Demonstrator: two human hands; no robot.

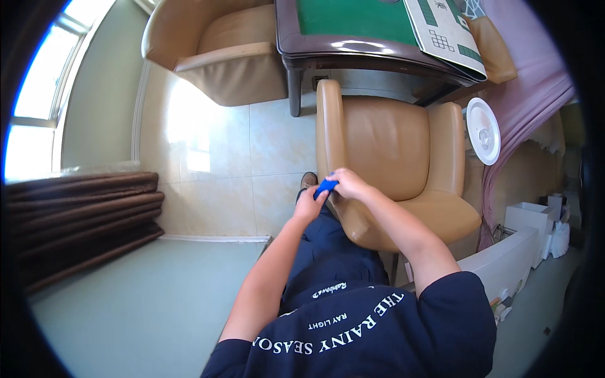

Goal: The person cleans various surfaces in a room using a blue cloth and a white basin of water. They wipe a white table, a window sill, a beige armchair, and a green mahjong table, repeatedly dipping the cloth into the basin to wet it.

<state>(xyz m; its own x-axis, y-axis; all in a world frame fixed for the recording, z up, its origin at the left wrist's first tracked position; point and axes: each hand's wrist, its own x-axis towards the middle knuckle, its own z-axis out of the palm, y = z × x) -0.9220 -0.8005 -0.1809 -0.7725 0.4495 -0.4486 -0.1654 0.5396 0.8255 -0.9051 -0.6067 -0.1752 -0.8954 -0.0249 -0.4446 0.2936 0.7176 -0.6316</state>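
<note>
Between my two hands is a small bright-blue item [325, 187], bunched up like a cloth; its exact kind is too small to make out. My left hand [308, 203] is closed on its lower left end. On the upper right end, my right hand [348, 184] grips it with bent fingers. Both hands are close together in front of my body, beside the left arm of a tan leather armchair [386, 148]. My right forearm passes over the chair's near edge.
Ahead stands a dark-framed table [353, 47] with a green top and a folded board [444, 38] on it. Another tan armchair [230, 63] is at far left. A round white plate-like thing [483, 129] is right of the near chair. Brown folded fabric [88, 214] lies left.
</note>
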